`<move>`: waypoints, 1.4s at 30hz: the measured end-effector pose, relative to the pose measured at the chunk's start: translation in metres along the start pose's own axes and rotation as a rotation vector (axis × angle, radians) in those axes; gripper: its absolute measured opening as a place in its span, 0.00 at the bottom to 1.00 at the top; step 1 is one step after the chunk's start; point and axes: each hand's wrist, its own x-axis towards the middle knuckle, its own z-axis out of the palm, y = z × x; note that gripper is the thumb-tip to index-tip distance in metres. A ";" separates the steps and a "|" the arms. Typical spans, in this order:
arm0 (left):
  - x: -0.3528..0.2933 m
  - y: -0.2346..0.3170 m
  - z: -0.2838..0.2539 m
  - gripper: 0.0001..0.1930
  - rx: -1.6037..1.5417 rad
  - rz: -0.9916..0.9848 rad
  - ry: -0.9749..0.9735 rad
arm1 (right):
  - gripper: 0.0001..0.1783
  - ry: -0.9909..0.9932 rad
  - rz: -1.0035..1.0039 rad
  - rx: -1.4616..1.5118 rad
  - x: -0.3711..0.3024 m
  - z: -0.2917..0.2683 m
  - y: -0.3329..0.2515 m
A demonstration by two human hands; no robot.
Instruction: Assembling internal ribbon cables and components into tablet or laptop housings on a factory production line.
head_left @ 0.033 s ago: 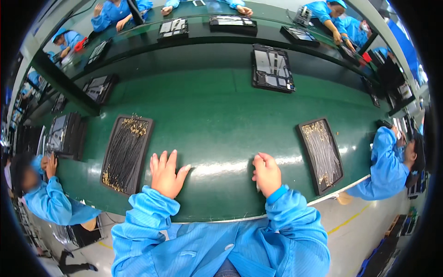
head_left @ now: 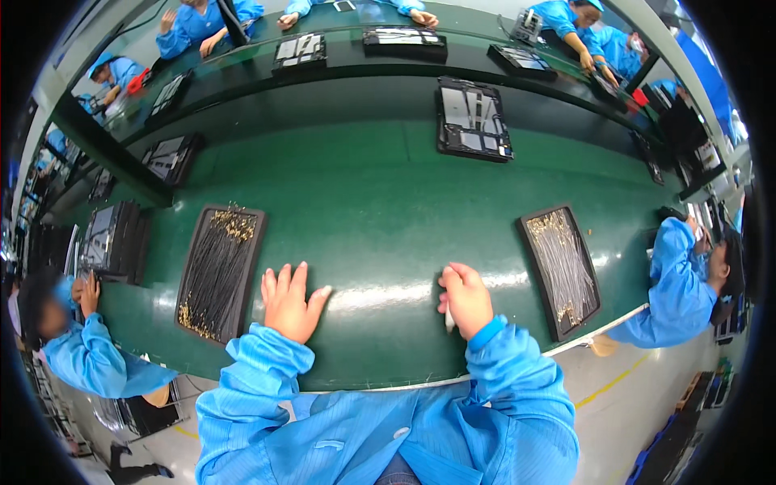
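My left hand lies on the green tabletop with its fingers spread, holding nothing. To its left is a black tray of thin black cables with gold-coloured ends. My right hand is closed, thumb and fingers curled together. From under it pokes a thin pale piece, whose kind I cannot make out; the rest is hidden in the hand. Further right stands another black tray, filled with thin grey-white cables with gold-coloured ends.
A flat black device with silver panels lies at the far side of the table. More such devices line a raised dark shelf behind. A stack of them stands at far left, beside a seated co-worker; another co-worker sits at right.
The pale piece under my right hand shows more than before, as that hand has turned slightly. The whole view has shifted a little; my left hand stays spread on the table.
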 end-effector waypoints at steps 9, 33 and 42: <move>0.015 0.011 0.019 0.24 0.169 -0.135 0.067 | 0.27 -0.049 0.214 0.641 0.108 0.012 -0.067; 0.019 0.012 0.019 0.23 0.217 -0.098 0.095 | 0.16 0.089 0.337 1.106 0.216 0.023 -0.096; 0.017 0.015 0.018 0.23 0.245 -0.128 0.059 | 0.25 0.190 0.336 1.204 0.220 0.036 -0.100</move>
